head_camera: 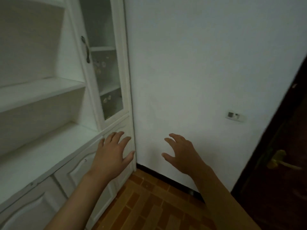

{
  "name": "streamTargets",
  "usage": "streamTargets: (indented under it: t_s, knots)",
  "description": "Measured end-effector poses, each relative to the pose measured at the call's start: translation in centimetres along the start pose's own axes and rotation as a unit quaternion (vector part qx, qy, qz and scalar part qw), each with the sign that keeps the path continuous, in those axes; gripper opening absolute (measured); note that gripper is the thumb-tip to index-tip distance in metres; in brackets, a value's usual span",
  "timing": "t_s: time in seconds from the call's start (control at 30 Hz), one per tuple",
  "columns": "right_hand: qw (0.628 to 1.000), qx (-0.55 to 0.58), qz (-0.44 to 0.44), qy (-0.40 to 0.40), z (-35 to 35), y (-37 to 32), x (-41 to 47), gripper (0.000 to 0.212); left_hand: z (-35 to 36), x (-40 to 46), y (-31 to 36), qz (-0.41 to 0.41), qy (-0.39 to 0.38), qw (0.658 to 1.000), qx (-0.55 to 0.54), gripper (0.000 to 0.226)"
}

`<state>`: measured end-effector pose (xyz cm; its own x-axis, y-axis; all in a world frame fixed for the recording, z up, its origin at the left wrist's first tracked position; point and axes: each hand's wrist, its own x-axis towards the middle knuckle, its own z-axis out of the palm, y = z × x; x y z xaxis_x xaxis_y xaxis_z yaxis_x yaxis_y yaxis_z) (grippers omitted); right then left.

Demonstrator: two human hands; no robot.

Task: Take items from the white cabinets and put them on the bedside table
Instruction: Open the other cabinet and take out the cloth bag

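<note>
Behind the white cabinet's glass door [106, 67] — small pale items [99, 65] on 2 shelves; left grip [111, 156] and right grip [182, 153] spread, empty.

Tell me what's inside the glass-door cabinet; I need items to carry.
Behind the glass door, shelves hold a few small pale items, too blurred to identify. The lower cabinet doors are closed, hiding whatever is inside.
</note>
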<state>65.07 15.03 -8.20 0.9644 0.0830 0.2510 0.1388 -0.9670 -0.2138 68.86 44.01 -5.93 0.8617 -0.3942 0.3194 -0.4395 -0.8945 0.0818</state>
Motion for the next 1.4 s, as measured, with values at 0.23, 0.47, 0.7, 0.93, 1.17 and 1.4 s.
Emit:
streamTargets:
  t_s: [0.23, 0.47, 0.7, 0.93, 1.17, 1.4]
  knots:
    - [0.995, 0.032, -0.089, -0.027, 4.1, -4.6, 12.1, 0.066, 1.4, 2.5, -8.9, -0.087, 0.022, 0.996, 0.003, 0.066]
    - [0.982, 0.083, -0.160, -0.053, 7.6, -5.7, 24.6, 0.066, 4.2, 9.3, -14.7, -0.158, 0.035, 0.986, 0.029, 0.065]
    - [0.965, 0.095, -0.236, -0.061, 8.7, -5.5, 37.4, 0.067, 4.6, 17.4, -18.2, -0.214, 0.066, 0.973, 0.064, 0.061]
    - [0.949, 0.079, -0.303, -0.044, 7.7, -8.1, 46.1, 0.068, 3.4, 22.5, -21.7, -0.250, 0.104, 0.960, 0.074, 0.061]
    - [0.945, 0.058, -0.322, 0.014, 4.4, -13.0, 51.7, 0.064, 0.4, 27.1, -26.6, -0.221, 0.140, 0.962, 0.075, 0.068]
    - [0.940, -0.017, -0.328, 0.096, -0.1, -18.8, 56.1, 0.066, -1.8, 31.9, -31.7, -0.154, 0.172, 0.972, 0.050, 0.070]
